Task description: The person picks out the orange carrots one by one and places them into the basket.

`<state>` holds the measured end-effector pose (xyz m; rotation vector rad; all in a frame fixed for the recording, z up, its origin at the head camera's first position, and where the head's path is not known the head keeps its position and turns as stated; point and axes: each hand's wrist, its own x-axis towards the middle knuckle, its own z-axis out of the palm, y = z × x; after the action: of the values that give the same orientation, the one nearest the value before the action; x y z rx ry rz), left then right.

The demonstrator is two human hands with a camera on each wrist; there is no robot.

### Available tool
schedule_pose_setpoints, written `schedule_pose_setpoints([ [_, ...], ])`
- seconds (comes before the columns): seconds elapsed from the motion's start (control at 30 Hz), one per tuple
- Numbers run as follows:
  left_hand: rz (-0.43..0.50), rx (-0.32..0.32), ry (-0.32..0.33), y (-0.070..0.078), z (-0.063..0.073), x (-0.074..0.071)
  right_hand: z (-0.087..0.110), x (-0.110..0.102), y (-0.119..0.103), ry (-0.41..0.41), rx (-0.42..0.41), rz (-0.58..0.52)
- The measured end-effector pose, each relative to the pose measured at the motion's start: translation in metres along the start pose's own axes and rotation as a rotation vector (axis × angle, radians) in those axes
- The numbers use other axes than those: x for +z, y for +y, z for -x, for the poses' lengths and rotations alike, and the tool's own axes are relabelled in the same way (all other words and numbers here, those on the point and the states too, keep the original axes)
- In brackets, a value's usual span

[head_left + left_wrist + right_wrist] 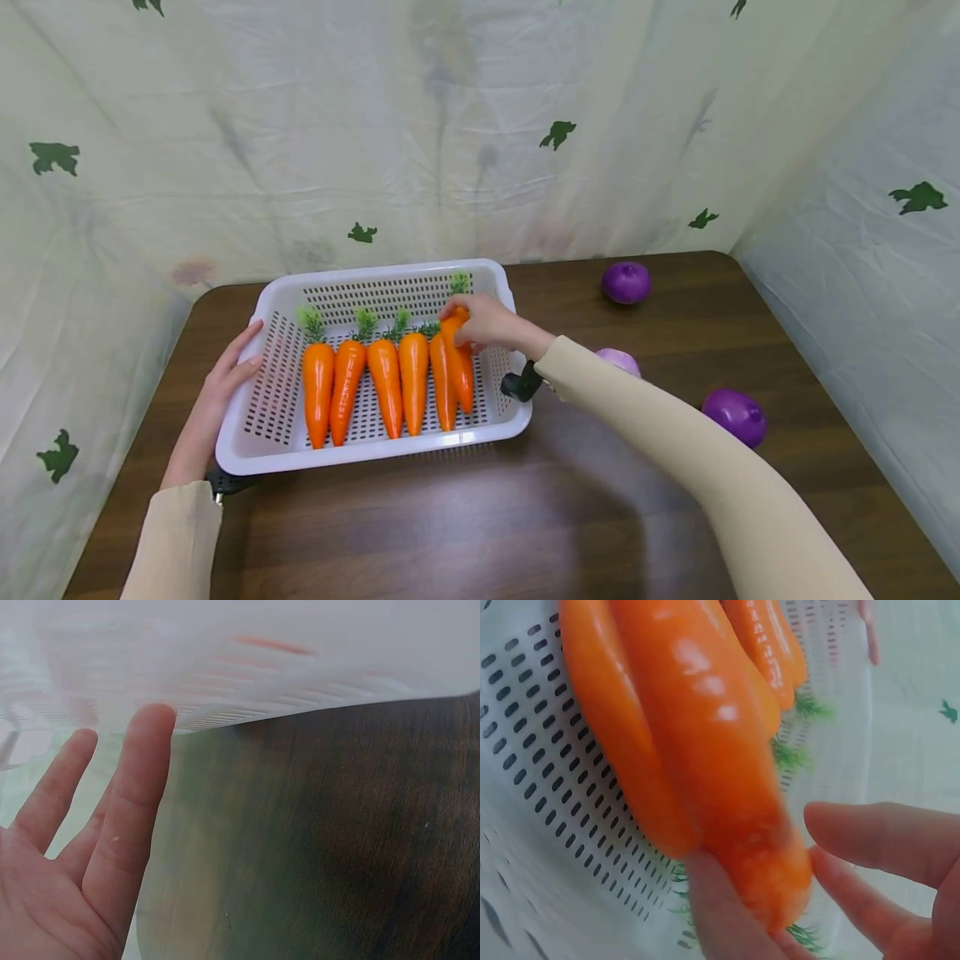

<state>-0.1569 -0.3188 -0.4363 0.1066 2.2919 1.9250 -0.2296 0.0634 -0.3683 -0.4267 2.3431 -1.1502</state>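
Observation:
A white perforated basket (360, 455) holds several orange carrots (386, 383) with green tops, lying side by side. At its right end my right hand (491, 322) pinches the thick end of the rightmost carrot (461, 375). That carrot leans over its neighbour; in the right wrist view the thumb (720, 907) presses one side and fingers are at the other. My left hand (222, 383) is at the basket's left rim, its fingers fairly straight. The left wrist view shows those fingers (131, 802) spread against the basket's outer wall.
On the brown wooden table (420, 533), right of the basket, lie a purple onion (626, 282) at the back and another purple onion (735, 418) farther forward. A paler one (621, 361) is partly hidden by the right sleeve. A pale curtain (300, 150) surrounds the table's back and sides.

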Motion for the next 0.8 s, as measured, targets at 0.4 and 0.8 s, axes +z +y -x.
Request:
schedule_pose_setpoints([
  [0.4,0.020,0.002,-0.005,0.002,0.000,-0.001,-0.002,-0.003,-0.001,-0.085,0.079,0.143],
  [0.8,-0.001,0.003,-0.004,0.002,0.001,0.000,0.009,-0.013,-0.005,-0.089,0.115,0.140],
])
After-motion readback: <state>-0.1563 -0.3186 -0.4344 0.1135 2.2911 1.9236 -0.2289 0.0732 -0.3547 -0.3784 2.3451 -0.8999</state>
